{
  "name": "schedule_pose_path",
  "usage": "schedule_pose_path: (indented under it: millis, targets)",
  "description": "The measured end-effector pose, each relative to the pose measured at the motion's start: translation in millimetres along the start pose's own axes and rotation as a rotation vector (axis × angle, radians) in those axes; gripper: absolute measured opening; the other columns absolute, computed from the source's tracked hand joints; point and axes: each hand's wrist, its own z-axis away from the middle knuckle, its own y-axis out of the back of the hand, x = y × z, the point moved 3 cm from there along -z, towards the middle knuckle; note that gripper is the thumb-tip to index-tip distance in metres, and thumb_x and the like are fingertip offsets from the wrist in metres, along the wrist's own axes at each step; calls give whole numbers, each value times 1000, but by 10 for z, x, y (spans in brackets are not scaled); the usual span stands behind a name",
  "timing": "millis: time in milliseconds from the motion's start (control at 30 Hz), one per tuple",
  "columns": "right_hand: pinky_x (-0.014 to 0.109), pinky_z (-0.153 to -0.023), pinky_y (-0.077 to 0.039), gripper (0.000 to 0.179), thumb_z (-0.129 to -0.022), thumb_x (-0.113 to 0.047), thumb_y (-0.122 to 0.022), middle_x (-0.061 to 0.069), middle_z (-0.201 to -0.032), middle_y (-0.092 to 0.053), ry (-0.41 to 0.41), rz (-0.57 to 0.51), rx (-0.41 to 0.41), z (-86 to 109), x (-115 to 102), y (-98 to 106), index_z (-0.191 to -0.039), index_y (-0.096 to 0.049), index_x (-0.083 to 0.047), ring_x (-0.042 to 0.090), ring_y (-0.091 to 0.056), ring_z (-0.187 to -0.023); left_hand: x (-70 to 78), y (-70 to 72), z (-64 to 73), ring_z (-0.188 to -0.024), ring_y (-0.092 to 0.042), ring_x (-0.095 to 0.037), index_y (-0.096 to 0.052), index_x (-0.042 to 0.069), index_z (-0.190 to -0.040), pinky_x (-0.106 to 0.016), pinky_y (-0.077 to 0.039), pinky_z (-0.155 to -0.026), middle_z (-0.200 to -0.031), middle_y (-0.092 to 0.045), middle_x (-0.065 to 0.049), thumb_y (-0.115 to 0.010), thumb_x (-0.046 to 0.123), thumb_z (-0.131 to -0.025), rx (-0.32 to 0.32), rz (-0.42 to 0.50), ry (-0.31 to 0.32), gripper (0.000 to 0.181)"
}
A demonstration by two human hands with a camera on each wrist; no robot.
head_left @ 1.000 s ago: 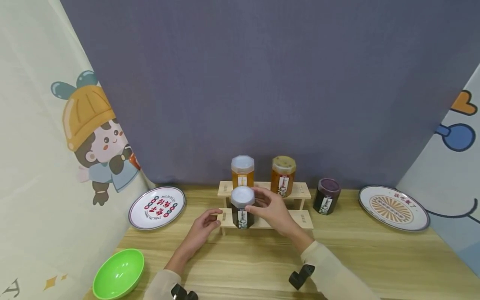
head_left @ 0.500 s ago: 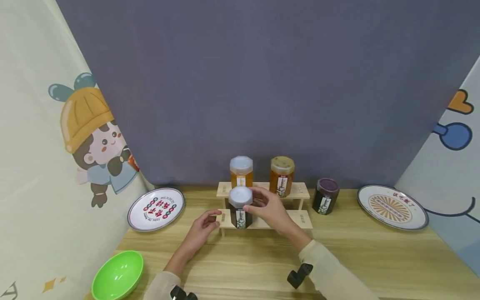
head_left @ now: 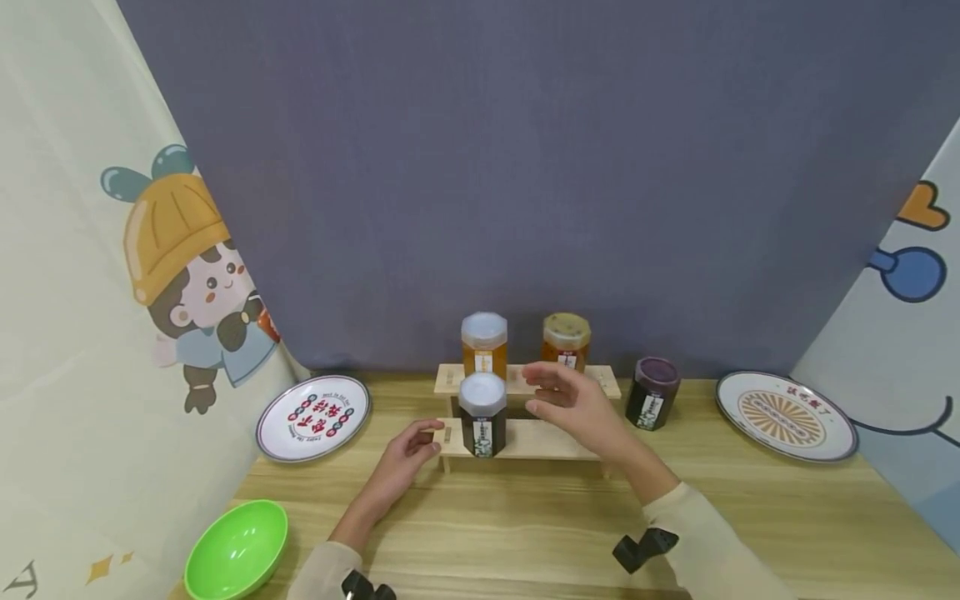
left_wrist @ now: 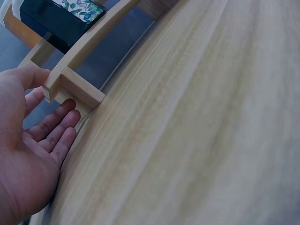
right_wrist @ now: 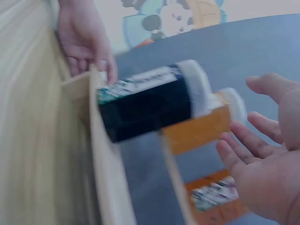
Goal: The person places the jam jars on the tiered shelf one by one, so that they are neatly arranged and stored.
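Observation:
On the left of the lower wooden shelf (head_left: 555,437) stands a dark jar (head_left: 483,433) with a white lid, upright and label forward. My right hand (head_left: 577,408) is just right of this jar, fingers spread loosely and holding nothing; the right wrist view shows a gap between the fingers and the dark jar's lid (right_wrist: 196,86). My left hand (head_left: 405,458) is at the lower shelf's left end, thumb and index finger holding the board's end (left_wrist: 52,86), the other fingers loosely bent below. Behind, an amber jar (head_left: 484,337) and an orange-brown jar (head_left: 566,332) stand on the upper step.
A dark purple-lidded jar (head_left: 652,396) stands on the table, right of the shelf. One white plate (head_left: 270,433) lies at the left, another white plate (head_left: 843,433) at the right. A green bowl (head_left: 236,550) is at the front left. A grey backdrop (head_left: 480,167) rises behind.
My right hand has let go of the dark jar and moved to the right, away from it. The jar stays on the lower shelf. My left hand has kept its place.

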Motion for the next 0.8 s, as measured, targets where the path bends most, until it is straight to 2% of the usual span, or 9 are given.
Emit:
schedule_pose_path:
  millis: [233,300,367,567,800]
  targets:
    - [19,-99,-54,48,-97,-9,-71,27,-144,-56,15,10,40,143,-210,473,-143,-55,-3,23,-62,-129,9,-4,7,-114,-61,-18,-65,18,-133,-23,-50,-96,-131,-68,-8,-65,15,-101,5,-7,10,32]
    - [19,-98,-54,49,-98,-9,-70,25,-144,-56,20,16,60,168,-242,610,-144,-53,-1,23,-60,-131,15,-4,11,-114,-61,-17,-65,18,-133,-23,-50,-96,-131,-68,-8,-65,15,-101,5,-8,12,32]
    - [18,-97,-54,50,-99,-11,-69,19,-144,-58,12,33,82,180,-250,744,-146,-52,-1,18,-60,-130,20,2,13,-114,-61,-17,-65,18,-133,-22,-50,-95,-130,-68,-8,-65,15,-101,8,-11,11,32]
    - [13,-97,-50,52,-101,-20,-68,-13,-134,-65,-66,53,151,196,-220,1086,-148,-52,-5,4,-61,-127,25,5,18,-114,-60,-17,-65,17,-133,-22,-50,-96,-131,-68,-8,-66,15,-101,8,-9,6,32]
    - [11,-95,-50,48,-100,-18,-70,-17,-130,-65,-71,14,219,174,-108,1399,-145,-55,-12,0,-60,-123,19,-1,12,-114,-60,-17,-65,17,-133,-22,-50,-96,-131,-68,-8,-65,15,-101,4,-11,9,32]
